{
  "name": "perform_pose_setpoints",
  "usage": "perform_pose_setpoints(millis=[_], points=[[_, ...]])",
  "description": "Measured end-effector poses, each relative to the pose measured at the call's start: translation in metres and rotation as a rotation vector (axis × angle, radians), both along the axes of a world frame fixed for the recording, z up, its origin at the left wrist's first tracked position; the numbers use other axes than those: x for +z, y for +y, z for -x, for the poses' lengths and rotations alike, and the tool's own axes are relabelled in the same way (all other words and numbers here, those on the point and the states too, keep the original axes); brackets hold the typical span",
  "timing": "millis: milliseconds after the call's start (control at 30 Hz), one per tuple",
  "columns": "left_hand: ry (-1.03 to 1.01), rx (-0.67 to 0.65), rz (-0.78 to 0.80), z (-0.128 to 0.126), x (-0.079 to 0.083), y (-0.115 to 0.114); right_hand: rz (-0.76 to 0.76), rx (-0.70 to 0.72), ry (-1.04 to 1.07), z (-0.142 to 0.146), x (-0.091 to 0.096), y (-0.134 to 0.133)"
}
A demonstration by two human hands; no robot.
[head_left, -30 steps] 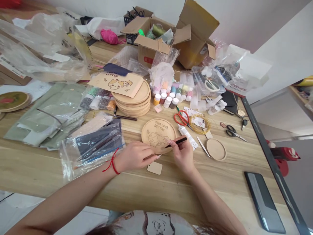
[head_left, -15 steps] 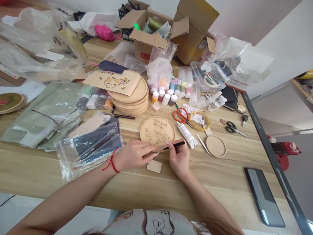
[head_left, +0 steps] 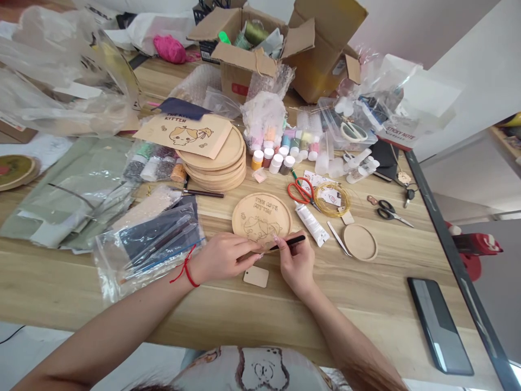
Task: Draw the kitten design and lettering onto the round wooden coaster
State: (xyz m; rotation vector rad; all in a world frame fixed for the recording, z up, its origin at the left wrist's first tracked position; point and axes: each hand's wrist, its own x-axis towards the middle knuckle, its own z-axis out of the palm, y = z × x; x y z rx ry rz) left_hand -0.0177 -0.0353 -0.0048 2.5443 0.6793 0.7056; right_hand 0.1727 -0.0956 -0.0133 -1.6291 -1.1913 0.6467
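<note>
A round wooden plate (head_left: 240, 213) lies flat on the table, with lettering and a cat drawing in dark lines on its face. My left hand (head_left: 228, 255) grips its lower rim, the fingers over the edge and the thumb underneath. A red string is tied at that wrist. My right hand (head_left: 298, 266) is closed around a slim black pen (head_left: 293, 240), pinched between thumb and fingers. Its point is down by the left fingertips at the plate's lower edge, partly hidden. Just below the plate lies a small wooden tag (head_left: 256, 276) with a hole.
Right of the plate are a white tube (head_left: 311, 225), red-handled scissors (head_left: 301, 190), gold wire (head_left: 331, 199), a small round wooden tray (head_left: 360, 242) and a phone (head_left: 439, 326). Behind stand stacked wooden plates (head_left: 217, 176) and paint bottles (head_left: 275, 163). A plastic bag (head_left: 108, 271) lies left.
The view has shifted very slightly. My right hand and the pen have moved a little to the left; my left hand stays on the plate.
</note>
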Motion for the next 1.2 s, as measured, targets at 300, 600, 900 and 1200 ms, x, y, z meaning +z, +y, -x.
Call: perform_pose_setpoints(millis=[300,600,900,1200], points=[[-0.068,0.175,0.393,-0.004,0.013,-0.006,-0.054,0.042,0.130,0.005,0.011,-0.002],[-0.081,0.130,0.658,-0.007,0.021,-0.007,-0.070,0.020,0.339,0.011,0.021,0.002],[-0.066,0.164,0.550,-0.010,0.018,-0.011,-0.002,0.022,0.420,0.014,0.025,0.004],[-0.070,0.160,0.467,-0.011,0.019,-0.016,0.048,0.032,0.520,0.018,0.030,0.007]])
